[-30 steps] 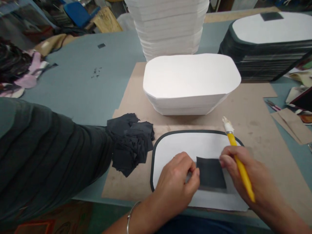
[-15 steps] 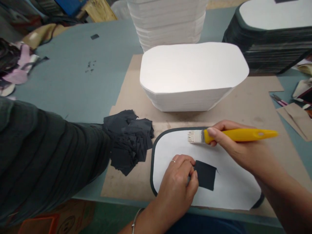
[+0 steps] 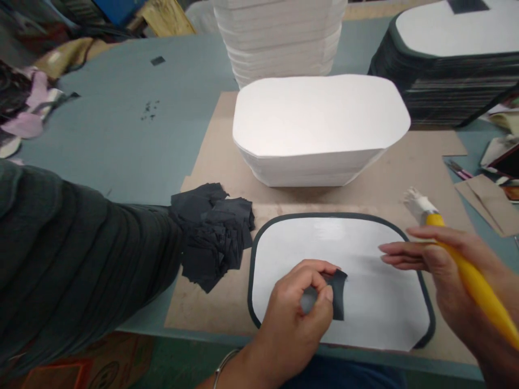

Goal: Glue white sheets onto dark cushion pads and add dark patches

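Observation:
Pinched between the thumb and fingers of my left hand (image 3: 298,313) is a small black fabric square (image 3: 339,296), tilted over a white panel (image 3: 377,292) with a dark edge band. My right hand (image 3: 450,265) is raised over the panel's right side, fingers stretched to the left. A yellow-handled paintbrush (image 3: 470,275) rests in that hand, its pale bristles pointing up and away. On the panel's upper part a wet, shiny patch (image 3: 329,228) shows. Left of the panel lies a loose heap of black fabric squares (image 3: 214,232).
Behind the panel stands a stack of white panels (image 3: 320,116), with a taller white stack (image 3: 279,38) beyond. Dark-edged panels (image 3: 441,81) are piled at back right. Brown cardboard (image 3: 425,156) covers part of the green table (image 3: 113,108). A dark sleeve-like roll (image 3: 89,259) lies at left.
My right hand has drawn the brush off the panel to the right and turned it bristles-up, leaving a wet patch. My left hand has lifted and tilted the black fabric square.

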`<control>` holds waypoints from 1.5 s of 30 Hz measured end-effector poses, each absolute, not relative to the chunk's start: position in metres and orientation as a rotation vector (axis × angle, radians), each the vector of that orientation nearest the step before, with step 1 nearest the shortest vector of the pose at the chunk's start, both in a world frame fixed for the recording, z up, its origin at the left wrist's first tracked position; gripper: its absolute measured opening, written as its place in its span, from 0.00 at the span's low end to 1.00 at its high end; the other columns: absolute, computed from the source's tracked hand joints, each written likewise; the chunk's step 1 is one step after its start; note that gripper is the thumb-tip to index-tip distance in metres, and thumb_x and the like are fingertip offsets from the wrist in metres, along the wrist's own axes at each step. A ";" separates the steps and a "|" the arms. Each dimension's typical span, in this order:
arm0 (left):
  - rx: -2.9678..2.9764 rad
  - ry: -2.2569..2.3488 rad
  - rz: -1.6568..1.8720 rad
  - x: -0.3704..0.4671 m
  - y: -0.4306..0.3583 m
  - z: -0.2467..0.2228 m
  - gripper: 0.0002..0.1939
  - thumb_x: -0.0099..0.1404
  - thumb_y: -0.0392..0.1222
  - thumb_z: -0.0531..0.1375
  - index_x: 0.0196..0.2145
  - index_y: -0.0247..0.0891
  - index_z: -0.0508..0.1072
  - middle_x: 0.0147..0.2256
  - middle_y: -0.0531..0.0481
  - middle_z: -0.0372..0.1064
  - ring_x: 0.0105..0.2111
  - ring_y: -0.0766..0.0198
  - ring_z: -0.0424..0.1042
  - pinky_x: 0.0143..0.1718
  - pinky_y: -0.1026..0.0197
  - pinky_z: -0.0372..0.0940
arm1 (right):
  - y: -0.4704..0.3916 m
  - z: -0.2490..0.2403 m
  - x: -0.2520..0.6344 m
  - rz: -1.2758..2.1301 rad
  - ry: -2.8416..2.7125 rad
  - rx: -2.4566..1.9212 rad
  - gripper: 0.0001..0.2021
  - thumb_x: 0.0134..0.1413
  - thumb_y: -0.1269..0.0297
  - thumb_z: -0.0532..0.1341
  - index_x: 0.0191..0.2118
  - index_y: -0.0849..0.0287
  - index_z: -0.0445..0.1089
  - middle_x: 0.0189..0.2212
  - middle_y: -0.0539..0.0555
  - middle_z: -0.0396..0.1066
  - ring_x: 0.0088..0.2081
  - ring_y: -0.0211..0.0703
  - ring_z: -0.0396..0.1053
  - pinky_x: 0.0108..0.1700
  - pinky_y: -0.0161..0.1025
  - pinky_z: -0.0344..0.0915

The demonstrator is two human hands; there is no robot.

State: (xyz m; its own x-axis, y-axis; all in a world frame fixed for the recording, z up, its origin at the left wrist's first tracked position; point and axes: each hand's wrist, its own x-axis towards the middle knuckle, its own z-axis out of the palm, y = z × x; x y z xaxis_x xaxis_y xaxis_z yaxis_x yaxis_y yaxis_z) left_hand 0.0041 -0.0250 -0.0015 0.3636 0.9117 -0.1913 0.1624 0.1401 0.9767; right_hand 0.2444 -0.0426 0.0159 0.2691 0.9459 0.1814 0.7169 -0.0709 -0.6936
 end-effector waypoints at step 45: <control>2.020 1.689 0.884 -0.053 -0.006 -0.017 0.12 0.75 0.37 0.50 0.32 0.41 0.64 0.32 0.49 0.67 0.35 0.59 0.69 0.39 0.58 0.63 | -0.006 -0.030 0.223 0.080 -1.588 -1.826 0.12 0.66 0.52 0.59 0.43 0.54 0.63 0.32 0.53 0.71 0.28 0.43 0.70 0.31 0.38 0.61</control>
